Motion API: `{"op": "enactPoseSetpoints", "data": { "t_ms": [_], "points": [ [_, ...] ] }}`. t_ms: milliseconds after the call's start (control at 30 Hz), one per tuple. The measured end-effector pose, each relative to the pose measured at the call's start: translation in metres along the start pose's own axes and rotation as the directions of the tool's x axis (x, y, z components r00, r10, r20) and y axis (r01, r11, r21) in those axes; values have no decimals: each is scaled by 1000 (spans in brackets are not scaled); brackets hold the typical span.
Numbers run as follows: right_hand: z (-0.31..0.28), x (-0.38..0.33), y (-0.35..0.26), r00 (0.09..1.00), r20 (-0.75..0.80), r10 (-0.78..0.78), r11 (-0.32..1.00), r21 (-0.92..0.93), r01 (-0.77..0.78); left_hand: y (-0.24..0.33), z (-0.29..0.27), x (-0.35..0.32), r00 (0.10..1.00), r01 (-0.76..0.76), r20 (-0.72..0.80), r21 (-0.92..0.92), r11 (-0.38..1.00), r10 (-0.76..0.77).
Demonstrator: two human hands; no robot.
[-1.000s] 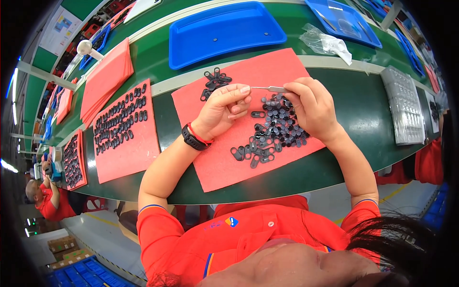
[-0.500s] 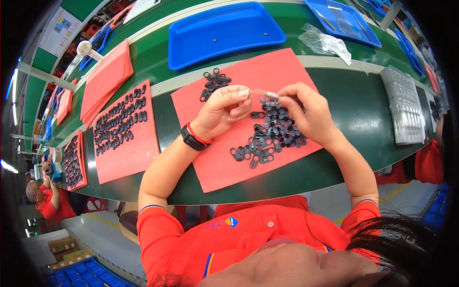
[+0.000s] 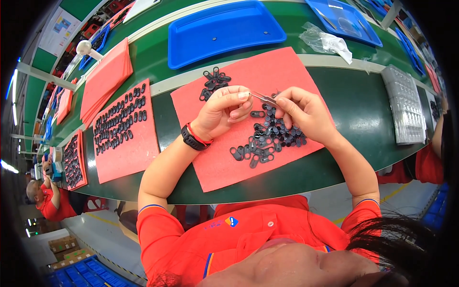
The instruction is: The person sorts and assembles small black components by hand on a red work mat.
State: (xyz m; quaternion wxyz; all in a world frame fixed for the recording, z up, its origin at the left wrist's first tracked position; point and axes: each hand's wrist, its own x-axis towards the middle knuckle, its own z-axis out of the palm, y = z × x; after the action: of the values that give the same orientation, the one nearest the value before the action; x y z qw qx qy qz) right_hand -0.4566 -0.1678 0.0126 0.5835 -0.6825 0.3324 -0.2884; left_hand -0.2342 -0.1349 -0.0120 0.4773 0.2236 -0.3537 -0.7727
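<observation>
Evidently, the right hand [image 3: 307, 111] held the tool [image 3: 267, 100] in closed fingers above the mat [image 3: 215, 162], tip near the left hand's [image 3: 224, 106] pinched fingertips; whether those held anything could not be told. A slip could have pricked them.

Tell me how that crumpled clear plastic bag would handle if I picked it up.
The clear plastic bag is probably floppy, given its irregular creases. Its thin-looking, see-through film suggests it's light and may slide easily.
</observation>
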Motion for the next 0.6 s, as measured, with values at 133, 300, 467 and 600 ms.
{"op": "enactPoseSetpoints", "data": {
  "t_ms": [133,300,467,600],
  "points": [
    [-1,7,6,700,-5,-714,571,-581,579,0,2,1,1000,-8,-13,15,1000,8],
    [1,0,2,964,-49,-262,946,-208,247,-2,-3,1,999,-8,43,0,1000,8],
    [2,0,2,956,-61,-288,939,-217,268,0,-1,0,999,-6,45,28,1000,5],
    [-1,1,3,864,-31,-502,810,-368,457,-2,-1,0,999,-8,39,33,999,7]
  ]
}}
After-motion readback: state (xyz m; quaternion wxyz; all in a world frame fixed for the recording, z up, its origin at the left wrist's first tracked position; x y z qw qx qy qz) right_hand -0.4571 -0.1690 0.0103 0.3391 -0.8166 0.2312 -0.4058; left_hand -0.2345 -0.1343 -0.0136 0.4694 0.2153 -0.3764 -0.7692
